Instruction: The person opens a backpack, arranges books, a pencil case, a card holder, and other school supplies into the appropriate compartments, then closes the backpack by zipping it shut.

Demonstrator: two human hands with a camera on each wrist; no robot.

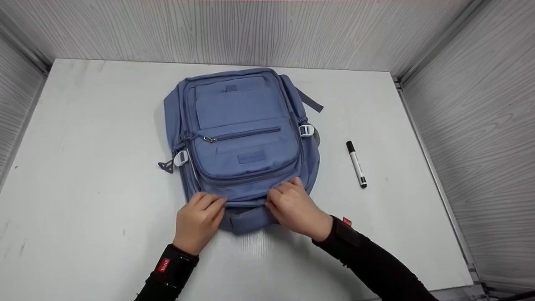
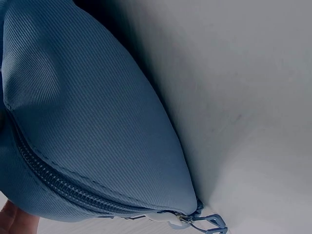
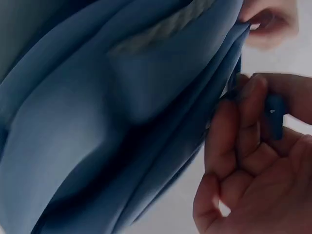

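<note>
Mostly beyond left grip (image 1: 198,220) and right grip (image 1: 296,209), a blue backpack (image 1: 244,146), its near end (image 1: 246,204) in the pinch of both.

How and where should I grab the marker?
Probably pinch the marker mid-barrel from straight above, thumb and finger on its two long sides. It's slim and straight, and lies flat on the table, apart from the bag. The right hand, the nearer one, would need to let go of the bag first.

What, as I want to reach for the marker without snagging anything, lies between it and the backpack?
Only bare tabletop lies between the backpack and the marker; the head view shows it.
</note>
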